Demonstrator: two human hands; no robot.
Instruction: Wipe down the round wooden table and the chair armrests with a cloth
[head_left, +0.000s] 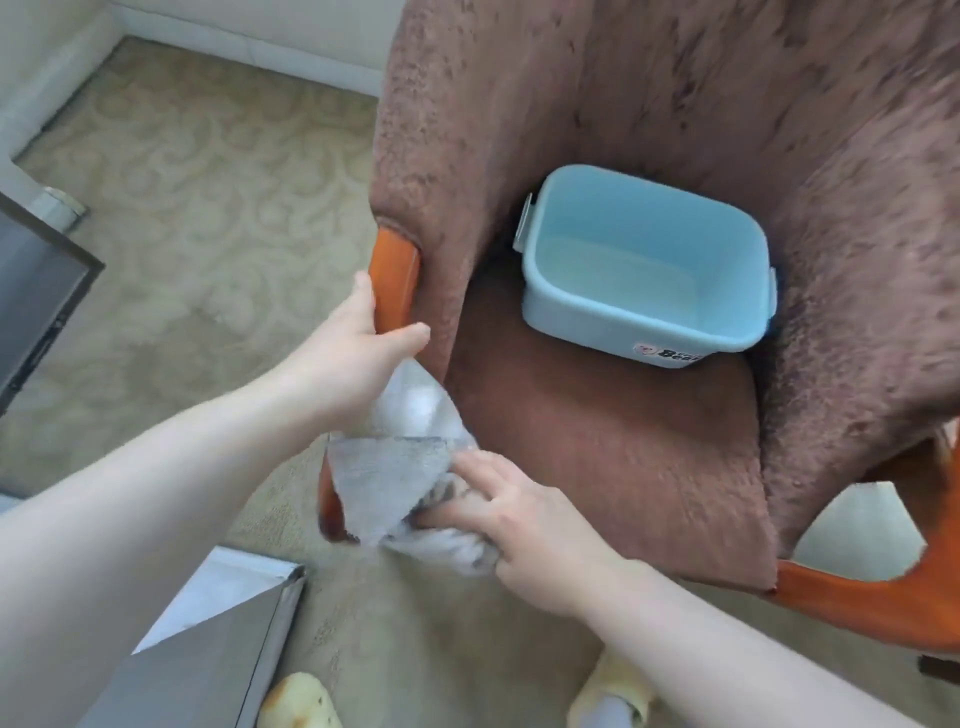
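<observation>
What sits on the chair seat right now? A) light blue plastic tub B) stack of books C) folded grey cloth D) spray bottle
A: the light blue plastic tub rests on the brown seat cushion, while the grey cloth is over at the wooden armrest, held by the right hand, with the left hand gripping the armrest.
</observation>
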